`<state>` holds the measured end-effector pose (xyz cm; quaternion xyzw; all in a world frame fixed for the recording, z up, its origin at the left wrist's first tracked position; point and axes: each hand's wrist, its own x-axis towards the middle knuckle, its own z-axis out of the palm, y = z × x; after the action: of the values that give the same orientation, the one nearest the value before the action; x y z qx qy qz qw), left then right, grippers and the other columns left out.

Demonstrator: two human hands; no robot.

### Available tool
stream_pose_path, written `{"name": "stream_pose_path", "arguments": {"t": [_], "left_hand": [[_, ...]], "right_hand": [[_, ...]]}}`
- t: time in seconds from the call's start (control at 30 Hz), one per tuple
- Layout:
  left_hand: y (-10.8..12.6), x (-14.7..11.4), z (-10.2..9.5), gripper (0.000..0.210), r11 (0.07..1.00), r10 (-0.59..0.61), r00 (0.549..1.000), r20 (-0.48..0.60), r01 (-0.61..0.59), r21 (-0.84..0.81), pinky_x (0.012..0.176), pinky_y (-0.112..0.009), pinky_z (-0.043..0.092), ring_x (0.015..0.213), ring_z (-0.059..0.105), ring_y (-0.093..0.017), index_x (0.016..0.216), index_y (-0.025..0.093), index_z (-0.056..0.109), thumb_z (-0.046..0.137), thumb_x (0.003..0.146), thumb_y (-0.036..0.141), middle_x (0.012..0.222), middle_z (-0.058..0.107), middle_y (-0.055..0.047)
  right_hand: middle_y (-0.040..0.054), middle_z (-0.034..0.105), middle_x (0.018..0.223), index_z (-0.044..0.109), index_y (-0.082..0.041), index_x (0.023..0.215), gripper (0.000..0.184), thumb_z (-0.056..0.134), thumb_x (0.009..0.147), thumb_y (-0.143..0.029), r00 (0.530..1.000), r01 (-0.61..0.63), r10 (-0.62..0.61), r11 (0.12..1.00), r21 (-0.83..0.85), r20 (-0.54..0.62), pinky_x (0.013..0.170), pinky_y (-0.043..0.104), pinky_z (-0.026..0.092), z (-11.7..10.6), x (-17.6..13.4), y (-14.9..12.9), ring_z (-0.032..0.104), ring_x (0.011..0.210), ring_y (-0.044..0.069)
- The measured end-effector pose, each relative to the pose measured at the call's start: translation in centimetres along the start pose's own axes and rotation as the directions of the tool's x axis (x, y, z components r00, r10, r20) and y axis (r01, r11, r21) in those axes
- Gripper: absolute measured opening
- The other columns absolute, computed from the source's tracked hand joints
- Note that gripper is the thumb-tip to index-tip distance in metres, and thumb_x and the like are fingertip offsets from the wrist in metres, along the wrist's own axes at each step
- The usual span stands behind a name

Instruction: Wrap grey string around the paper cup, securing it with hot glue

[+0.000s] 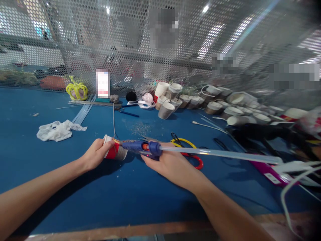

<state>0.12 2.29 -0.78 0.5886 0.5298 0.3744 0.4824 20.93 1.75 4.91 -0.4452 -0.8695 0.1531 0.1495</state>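
One cup (116, 153) is clasped in the left hand (96, 154) over the table (125, 201), while the right hand (173, 164), apart, grips the glue gun (135, 146) aimed at it, seemingly for gluing, the next move calling for steadiness and guided yarn (113, 122).

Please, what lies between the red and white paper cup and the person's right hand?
In the head view, the blue plastic glue gun, held by the right hand, lies there, its front end toward the cup.
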Motion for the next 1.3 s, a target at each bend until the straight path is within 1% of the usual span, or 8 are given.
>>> {"name": "stream_pose_path", "arguments": {"t": [0.13, 0.3, 0.43, 0.67, 0.77, 0.97, 1.07, 1.3], "left_hand": [[-0.15, -0.07, 0.02, 0.035, 0.999, 0.022, 1.000, 0.002, -0.022, 0.038, 0.039, -0.018, 0.025, 0.043, 0.031, -0.008, 0.052, 0.013, 0.047, 0.038, 0.072, 0.040, 0.046, 0.039, 0.004], [0.02, -0.11, 0.03, 0.035, 1.000, 0.018, 0.999, 0.028, -0.019, 0.024, 0.042, -0.019, 0.030, 0.046, 0.037, -0.009, 0.056, 0.012, 0.051, 0.036, 0.072, 0.040, 0.050, 0.045, 0.002], [0.08, -0.19, 0.04, 0.034, 0.998, 0.028, 1.000, -0.003, -0.028, 0.063, 0.039, -0.018, 0.025, 0.043, 0.030, -0.008, 0.050, 0.014, 0.046, 0.037, 0.071, 0.039, 0.046, 0.038, 0.004], [-0.24, -0.14, 0.04, 0.036, 0.992, 0.054, 0.998, 0.024, -0.056, 0.112, 0.042, -0.019, 0.026, 0.046, 0.030, -0.008, 0.051, 0.014, 0.045, 0.035, 0.074, 0.039, 0.049, 0.036, 0.003], [-0.13, -0.16, 0.08, 0.036, 0.992, 0.056, 0.998, 0.019, -0.057, 0.116, 0.040, -0.019, 0.025, 0.045, 0.028, -0.008, 0.050, 0.014, 0.043, 0.034, 0.074, 0.040, 0.048, 0.033, 0.004], [-0.50, -0.18, -0.02, 0.038, 0.987, 0.078, 0.997, 0.028, -0.081, 0.138, 0.039, -0.018, 0.024, 0.044, 0.027, -0.008, 0.048, 0.015, 0.040, 0.032, 0.075, 0.041, 0.047, 0.032, 0.004], [-0.73, -0.13, -0.12, 0.038, 0.985, 0.085, 0.996, 0.028, -0.088, 0.149, 0.041, -0.018, 0.026, 0.045, 0.029, -0.008, 0.051, 0.013, 0.044, 0.033, 0.075, 0.041, 0.048, 0.033, 0.004], [-0.61, -0.22, -0.06, 0.037, 0.984, 0.078, 0.996, 0.037, -0.083, 0.156, 0.041, -0.019, 0.024, 0.046, 0.027, -0.008, 0.051, 0.014, 0.040, 0.031, 0.076, 0.040, 0.049, 0.031, 0.004]], "right_hand": [[-0.0019, 0.048, 0.064, 0.042, -0.018, 0.067, 0.008, 0.041, 0.075, -0.022, 1.000, -0.004, 0.004, 1.000, -0.001, 0.004, 0.054, 0.023, 0.031, -0.05, -0.16, 0.24, 0.042, 0.057, 0.010], [-0.0033, 0.047, 0.060, 0.042, -0.019, 0.065, 0.008, 0.043, 0.073, -0.021, 0.999, -0.020, 0.018, 0.999, 0.031, 0.040, 0.050, 0.022, 0.031, 0.06, -0.44, 0.44, 0.041, 0.052, 0.009], [-0.0024, 0.048, 0.060, 0.044, -0.018, 0.065, 0.010, 0.044, 0.073, -0.023, 0.999, -0.029, 0.029, 1.000, 0.011, -0.018, 0.050, 0.022, 0.030, -0.01, -0.12, 0.30, 0.043, 0.054, 0.010], [-0.0027, 0.049, 0.058, 0.048, -0.018, 0.068, 0.010, 0.044, 0.072, -0.026, 0.996, -0.066, 0.062, 0.995, 0.070, 0.057, 0.048, 0.021, 0.031, -0.18, -0.27, 0.58, 0.042, 0.051, 0.009], [-0.0028, 0.048, 0.056, 0.049, -0.018, 0.068, 0.011, 0.044, 0.072, -0.026, 0.997, -0.070, 0.067, 0.995, 0.065, 0.046, 0.047, 0.021, 0.031, -0.07, -0.16, 0.75, 0.041, 0.051, 0.009], [-0.0036, 0.043, 0.050, 0.046, -0.017, 0.057, 0.019, 0.043, 0.072, -0.029, 0.993, -0.114, 0.113, 0.993, 0.027, 0.024, 0.044, 0.020, 0.028, -0.01, 0.31, 0.78, 0.037, 0.046, 0.008], [-0.0040, 0.042, 0.049, 0.045, -0.017, 0.058, 0.017, 0.044, 0.072, -0.027, 0.993, -0.113, 0.112, 0.993, 0.032, 0.029, 0.044, 0.020, 0.028, -0.06, 0.15, 0.74, 0.036, 0.046, 0.007], [-0.0040, 0.042, 0.047, 0.044, -0.017, 0.057, 0.018, 0.043, 0.071, -0.028, 0.992, -0.127, 0.125, 0.989, 0.075, 0.032, 0.042, 0.019, 0.028, 0.13, 0.50, 0.87, 0.036, 0.043, 0.007]]}}
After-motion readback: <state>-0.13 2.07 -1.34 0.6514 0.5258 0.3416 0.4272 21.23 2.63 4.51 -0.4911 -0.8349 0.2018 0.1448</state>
